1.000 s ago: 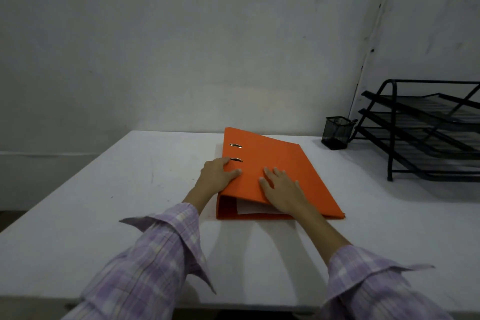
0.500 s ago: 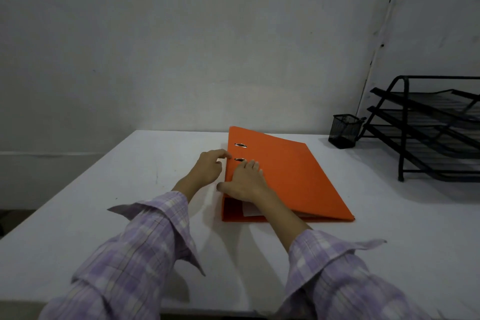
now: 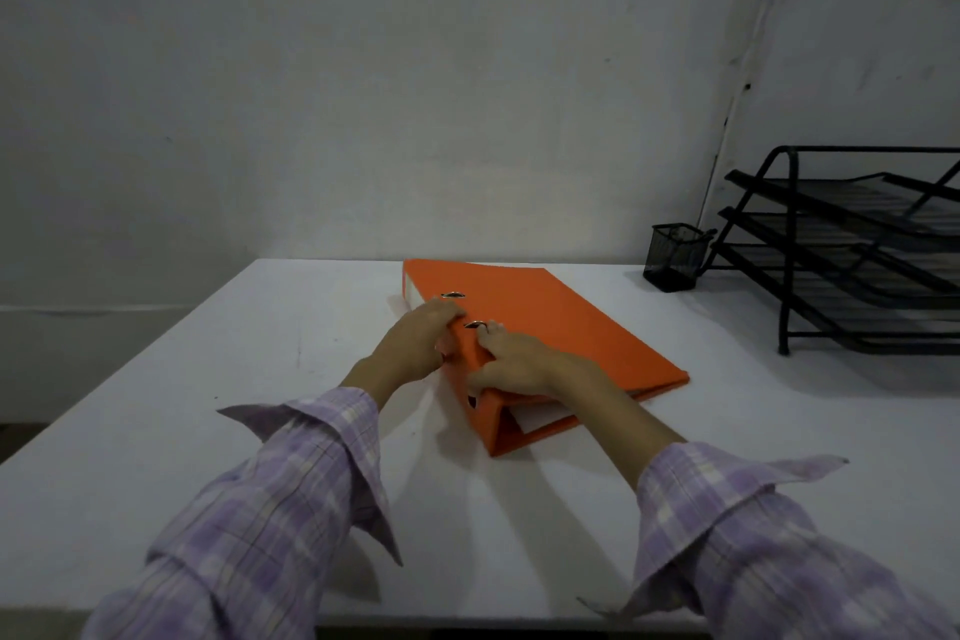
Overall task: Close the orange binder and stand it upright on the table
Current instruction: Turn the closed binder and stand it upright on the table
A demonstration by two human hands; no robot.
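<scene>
With its cover folded down and white sheets showing at the near end, the orange cardboard lever-arch binder (image 3: 545,327) lies flat near the middle of the white bench (image 3: 208,431), its spine turned toward the person's left and both hands clamped along that spine edge. The left hand (image 3: 410,348) curls its fingers over the top of the spine beside the two metal slots, its grip pressed onto the cover from the outer side; the right hand (image 3: 511,364) pinches the same edge just nearer the camera, thumb low against the spine and fingertips on the cover. The closing looks done, and the step in hand appears to be the tilt up onto an end. To do it well, both grips should probably stay tight so the cover cannot gape and spill the loose-looking papers, and the binder would best be pivoted on one short edge, then steadied until it balances. Purple checked sleeves (image 3: 291,509) hang loose at the cuffs and could brush the bench. Well apart at the far right stand a small black mesh pen cup (image 3: 672,257) and a black wire stacked letter tray (image 3: 857,250); neither sits in the binder's path, and the bench around it is bare.
</scene>
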